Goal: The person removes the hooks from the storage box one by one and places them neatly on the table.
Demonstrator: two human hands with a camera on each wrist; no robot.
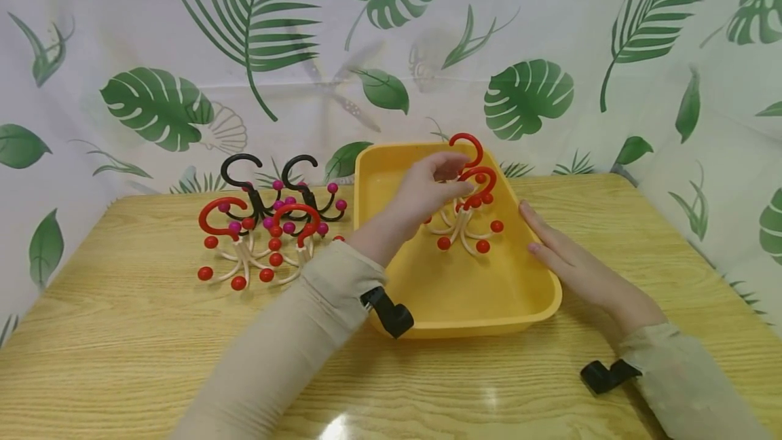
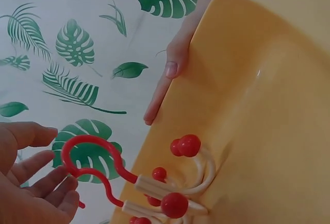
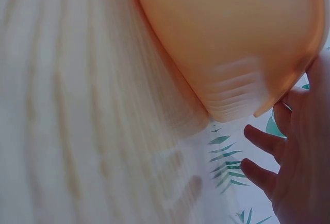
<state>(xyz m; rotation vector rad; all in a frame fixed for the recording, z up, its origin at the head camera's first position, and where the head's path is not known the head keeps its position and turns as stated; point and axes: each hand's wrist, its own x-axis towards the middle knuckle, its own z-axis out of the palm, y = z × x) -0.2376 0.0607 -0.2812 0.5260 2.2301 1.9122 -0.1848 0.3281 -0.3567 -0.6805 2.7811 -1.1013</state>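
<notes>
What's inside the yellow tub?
Two red-topped hooks are inside the yellow tub. In the head view, the left hand covers some of the back one.

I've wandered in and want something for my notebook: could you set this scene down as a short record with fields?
Container: yellow tray on a wooden table
In it: two red hooks, loops up
Left of it: two more red hooks, two black hooks
Left hand: by the loops in the tray; contact unclear
Right hand: against the tray's right side
Backdrop: white, leaf-printed
</notes>
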